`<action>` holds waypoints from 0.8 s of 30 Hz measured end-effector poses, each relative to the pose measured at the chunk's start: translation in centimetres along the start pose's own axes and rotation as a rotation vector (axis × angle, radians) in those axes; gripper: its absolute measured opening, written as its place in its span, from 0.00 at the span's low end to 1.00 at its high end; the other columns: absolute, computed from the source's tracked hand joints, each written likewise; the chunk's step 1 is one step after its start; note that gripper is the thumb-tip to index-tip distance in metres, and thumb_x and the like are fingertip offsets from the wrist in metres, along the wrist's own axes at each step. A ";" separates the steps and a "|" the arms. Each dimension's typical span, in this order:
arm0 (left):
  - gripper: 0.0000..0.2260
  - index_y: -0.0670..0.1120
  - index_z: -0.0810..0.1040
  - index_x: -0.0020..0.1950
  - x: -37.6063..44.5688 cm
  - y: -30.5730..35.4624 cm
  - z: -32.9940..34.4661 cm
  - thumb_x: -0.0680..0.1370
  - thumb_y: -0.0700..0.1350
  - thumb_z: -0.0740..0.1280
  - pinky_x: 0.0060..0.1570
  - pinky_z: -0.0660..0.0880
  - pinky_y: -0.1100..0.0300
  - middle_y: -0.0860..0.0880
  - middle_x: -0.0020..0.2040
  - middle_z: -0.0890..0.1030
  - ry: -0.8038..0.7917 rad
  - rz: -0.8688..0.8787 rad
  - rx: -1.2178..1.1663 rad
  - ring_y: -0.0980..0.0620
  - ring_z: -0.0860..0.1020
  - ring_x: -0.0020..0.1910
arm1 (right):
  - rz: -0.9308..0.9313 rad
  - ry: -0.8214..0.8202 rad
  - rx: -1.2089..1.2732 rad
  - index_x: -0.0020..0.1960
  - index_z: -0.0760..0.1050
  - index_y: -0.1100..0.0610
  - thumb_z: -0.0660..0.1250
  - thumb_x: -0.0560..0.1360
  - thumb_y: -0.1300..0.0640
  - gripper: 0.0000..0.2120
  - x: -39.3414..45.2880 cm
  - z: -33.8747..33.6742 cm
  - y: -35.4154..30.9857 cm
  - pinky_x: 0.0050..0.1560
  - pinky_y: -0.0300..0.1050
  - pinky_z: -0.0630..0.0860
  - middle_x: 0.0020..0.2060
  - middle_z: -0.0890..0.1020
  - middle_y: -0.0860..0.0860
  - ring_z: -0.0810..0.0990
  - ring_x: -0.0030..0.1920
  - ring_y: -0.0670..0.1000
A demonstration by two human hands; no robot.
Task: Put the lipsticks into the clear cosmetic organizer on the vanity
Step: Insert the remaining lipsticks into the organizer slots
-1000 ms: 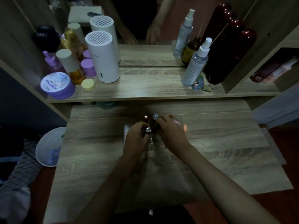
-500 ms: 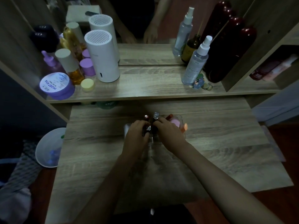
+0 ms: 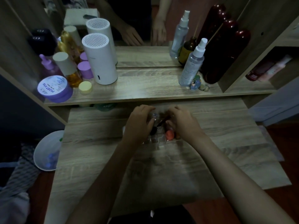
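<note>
The clear cosmetic organizer [image 3: 157, 141] stands mid-vanity, partly hidden under both my hands. Inside it I see an orange-red cap [image 3: 169, 135], a dark lipstick [image 3: 159, 124] leaning diagonally, and a clear-capped lipstick [image 3: 154, 116] standing at the back. My left hand [image 3: 139, 124] covers the organizer's left side, its fingers curled against the clear-capped lipstick. My right hand [image 3: 183, 122] is over the right side, fingertips closed at the upper end of the dark lipstick. The light is dim and the grips are blurred.
A raised shelf [image 3: 145, 92] behind holds a white cylinder [image 3: 101, 62], a purple jar [image 3: 54, 88], a yellow-lidded pot [image 3: 85, 87], bottles and a spray bottle [image 3: 192, 63]. A mirror stands behind it. A white bin [image 3: 47, 151] sits on the floor at left.
Both hands have moved a little away from me, toward the back of the organizer, and spread slightly apart. The orange-red cap and the front compartments now show between them.
</note>
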State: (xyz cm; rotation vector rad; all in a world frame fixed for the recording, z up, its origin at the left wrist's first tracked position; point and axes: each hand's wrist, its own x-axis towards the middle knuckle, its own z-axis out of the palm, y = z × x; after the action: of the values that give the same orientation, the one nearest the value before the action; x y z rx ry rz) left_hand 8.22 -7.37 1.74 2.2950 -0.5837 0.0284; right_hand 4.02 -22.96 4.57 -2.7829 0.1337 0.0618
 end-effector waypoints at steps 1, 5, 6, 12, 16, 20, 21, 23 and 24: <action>0.16 0.44 0.76 0.61 0.1 0.1 0.1 0.74 0.40 0.68 0.56 0.72 0.58 0.44 0.57 0.80 -0.026 0.001 0.010 0.49 0.76 0.56 | 0.006 -0.017 -0.025 0.59 0.74 0.54 0.66 0.73 0.57 0.14 0.0 0.4 0.1 0.51 0.55 0.76 0.55 0.78 0.56 0.77 0.54 0.60; 0.14 0.44 0.78 0.59 0.2 0.3 0.6 0.74 0.39 0.67 0.57 0.76 0.53 0.45 0.56 0.81 -0.081 0.013 0.050 0.47 0.78 0.55 | 0.008 0.018 -0.131 0.55 0.76 0.54 0.62 0.75 0.55 0.10 0.5 1.4 0.2 0.56 0.50 0.68 0.52 0.82 0.55 0.78 0.53 0.58; 0.13 0.44 0.78 0.59 0.3 0.2 0.6 0.74 0.39 0.67 0.57 0.76 0.52 0.45 0.56 0.81 -0.078 0.010 0.053 0.47 0.78 0.55 | 0.005 0.033 -0.136 0.54 0.77 0.54 0.62 0.75 0.55 0.09 0.6 1.5 0.1 0.57 0.50 0.66 0.51 0.83 0.55 0.78 0.53 0.57; 0.11 0.43 0.79 0.57 0.4 0.2 0.9 0.74 0.38 0.67 0.55 0.77 0.53 0.44 0.53 0.82 -0.033 0.011 0.027 0.47 0.79 0.52 | -0.084 0.056 -0.186 0.51 0.78 0.53 0.59 0.77 0.56 0.09 1.8 1.1 -0.7 0.63 0.52 0.62 0.48 0.84 0.52 0.79 0.52 0.54; 0.12 0.43 0.80 0.56 0.4 0.1 1.1 0.73 0.37 0.68 0.53 0.74 0.55 0.43 0.52 0.82 -0.007 0.005 0.033 0.47 0.80 0.50 | -0.126 0.019 -0.280 0.51 0.78 0.53 0.59 0.77 0.58 0.09 2.5 1.2 -1.0 0.64 0.52 0.62 0.47 0.83 0.52 0.79 0.52 0.53; 0.12 0.43 0.79 0.56 0.3 0.0 1.1 0.73 0.38 0.68 0.55 0.76 0.54 0.43 0.52 0.82 0.005 0.010 0.027 0.47 0.80 0.51 | -0.129 0.012 -0.301 0.52 0.77 0.53 0.59 0.77 0.57 0.09 2.6 1.3 -0.9 0.63 0.52 0.63 0.49 0.82 0.52 0.79 0.53 0.54; 0.12 0.43 0.79 0.57 0.3 0.0 1.1 0.73 0.38 0.68 0.55 0.76 0.54 0.43 0.52 0.82 0.006 0.010 0.023 0.47 0.79 0.51 | -0.129 0.015 -0.297 0.52 0.77 0.52 0.59 0.77 0.56 0.09 2.6 1.3 -0.8 0.63 0.52 0.63 0.49 0.82 0.52 0.79 0.53 0.54; 0.12 0.43 0.79 0.57 0.2 -0.1 1.1 0.73 0.38 0.68 0.55 0.76 0.54 0.44 0.52 0.82 0.017 0.011 0.020 0.48 0.79 0.51 | -0.134 0.021 -0.287 0.52 0.76 0.52 0.58 0.77 0.55 0.09 2.5 1.3 -0.6 0.63 0.52 0.62 0.50 0.82 0.52 0.79 0.54 0.54; 0.12 0.44 0.79 0.57 0.2 -0.1 1.1 0.73 0.39 0.68 0.55 0.75 0.55 0.44 0.52 0.82 0.023 0.014 0.019 0.48 0.79 0.51 | -0.136 0.024 -0.286 0.53 0.76 0.52 0.58 0.77 0.55 0.09 2.5 1.3 -0.6 0.62 0.51 0.62 0.50 0.82 0.52 0.79 0.54 0.54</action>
State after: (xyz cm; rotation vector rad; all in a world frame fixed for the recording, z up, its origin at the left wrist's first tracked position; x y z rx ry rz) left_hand 8.27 -8.15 0.91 2.3055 -0.5904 0.0673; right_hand 6.50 -22.14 3.41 -3.0701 -0.0650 0.0139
